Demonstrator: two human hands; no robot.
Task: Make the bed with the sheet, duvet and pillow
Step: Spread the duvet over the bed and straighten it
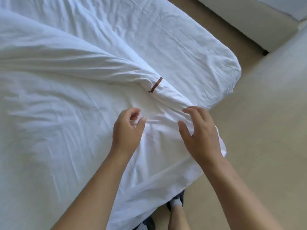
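duvet: white and pretty rumpled, heaped over the near and left part of the bed. One corner hangs off the near edge, down toward the person's feet.
sheet: white, creased, pulled over the mattress. It's bare at the far right corner of the bed, past where the duvet ends.
brown tab: a little brown strip on the duvet's rolled edge, just beyond both hands and roughly in line with the gap between them.
left hand: palm down over the duvet, fingers loosely curled in with the thumb angled toward them. I don't see any cloth bunched between them, so it isn't gripping anything. The duvet is right under the fingertips, but touching or just above, honestly can't tell.
right hand: fingers spread and relaxed, nothing in it. It sits over the duvet corner near the bed's edge, with the fingertips right at the ridge of the fold that runs down from the tab.
between the hands: a flattish patch of duvet that neither hand covers.
floor: beige, running along the right side of the bed.
foot: pale sock and dark shoe, poking out from under the hanging duvet corner.
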